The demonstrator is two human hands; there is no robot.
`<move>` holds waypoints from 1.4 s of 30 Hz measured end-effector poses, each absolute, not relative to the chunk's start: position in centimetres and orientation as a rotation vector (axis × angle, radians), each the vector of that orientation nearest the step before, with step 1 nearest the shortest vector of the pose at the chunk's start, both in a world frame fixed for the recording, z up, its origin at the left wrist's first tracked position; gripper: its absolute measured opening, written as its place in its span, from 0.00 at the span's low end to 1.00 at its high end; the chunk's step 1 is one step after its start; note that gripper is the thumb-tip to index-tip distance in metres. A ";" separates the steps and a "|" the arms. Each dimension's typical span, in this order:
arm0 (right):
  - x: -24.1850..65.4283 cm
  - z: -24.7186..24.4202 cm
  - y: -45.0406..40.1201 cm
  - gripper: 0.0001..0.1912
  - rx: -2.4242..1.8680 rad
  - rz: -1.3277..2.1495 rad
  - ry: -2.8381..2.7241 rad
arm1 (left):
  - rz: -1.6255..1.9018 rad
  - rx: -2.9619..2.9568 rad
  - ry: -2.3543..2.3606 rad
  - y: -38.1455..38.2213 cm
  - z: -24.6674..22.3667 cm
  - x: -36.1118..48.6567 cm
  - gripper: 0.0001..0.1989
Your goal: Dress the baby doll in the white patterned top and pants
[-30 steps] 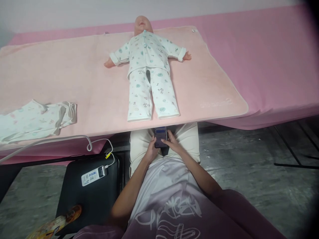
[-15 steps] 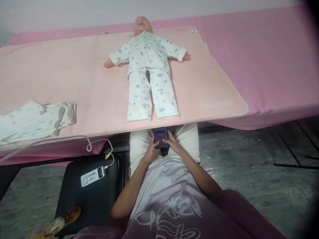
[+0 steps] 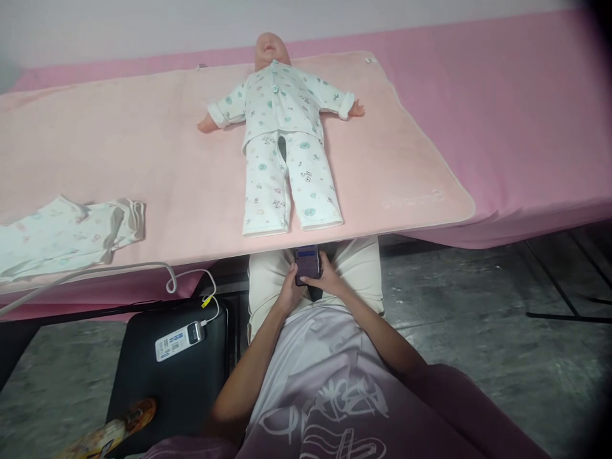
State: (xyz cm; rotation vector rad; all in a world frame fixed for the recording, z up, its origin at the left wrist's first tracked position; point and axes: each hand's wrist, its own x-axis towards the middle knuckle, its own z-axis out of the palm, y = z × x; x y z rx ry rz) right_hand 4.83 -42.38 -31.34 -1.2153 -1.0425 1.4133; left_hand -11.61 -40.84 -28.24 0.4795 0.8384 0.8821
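Low over my lap, just below the table's front edge, a smartphone point(image 3: 306, 262) with a lit screen is held between both hands. My left hand point(image 3: 291, 290) is closed around its left side. My right hand point(image 3: 329, 276) grips the right side, with the thumb across the lower screen. On the table beyond lies a baby doll point(image 3: 272, 51) on its back, arms spread. It wears a white printed jacket point(image 3: 282, 102) and matching trousers point(image 3: 268, 191) with an opening at the crotch.
A peach mat point(image 3: 191, 172) covers part of the pink tablecloth point(image 3: 502, 121). Folded printed baby clothes point(image 3: 57, 236) lie at the left. A power bank point(image 3: 179, 342) with a white cable point(image 3: 119, 264) rests on a black chair point(image 3: 167, 389), near a colourful bottle-like object point(image 3: 109, 430).
My right thumb has shifted left across the lower part of the phone screen. The doll and clothes stay where they were; the view has moved very slightly.
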 end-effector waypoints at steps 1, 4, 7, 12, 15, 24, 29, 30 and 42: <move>4.9 -31.3 -42.4 0.53 -1.207 1.415 -1.030 | 0.877 0.484 0.834 -40.9 -28.2 -11.7 0.32; 5.3 -31.1 -42.5 0.42 -1.137 1.452 -0.980 | 0.866 0.494 0.822 -41.0 -28.1 -11.8 0.31; 5.9 -31.2 -42.6 0.36 -1.082 1.503 -0.951 | 0.852 0.475 0.809 -41.0 -28.2 -12.1 0.33; 6.4 -31.5 -42.7 0.43 -1.148 1.502 -1.008 | 0.857 0.442 0.810 -41.0 -28.3 -12.3 0.31; 6.5 -31.4 -42.8 0.41 -1.123 1.524 -0.990 | 0.871 0.453 0.828 -40.9 -28.4 -12.0 0.31; 6.9 -30.5 -42.7 0.33 -1.087 1.553 -0.923 | 0.831 0.464 0.846 -41.0 -27.8 -12.0 0.37; 7.0 -29.6 -42.5 0.31 -1.053 1.564 -0.901 | 0.792 0.493 0.856 -41.4 -27.6 -12.3 0.47; 7.0 -29.5 -42.5 0.31 -1.052 1.568 -0.902 | 0.796 0.490 0.857 -41.4 -27.6 -12.2 0.47; 6.7 -30.3 -42.9 0.36 -1.071 1.594 -0.873 | 0.838 0.427 0.836 -41.1 -28.2 -12.1 0.36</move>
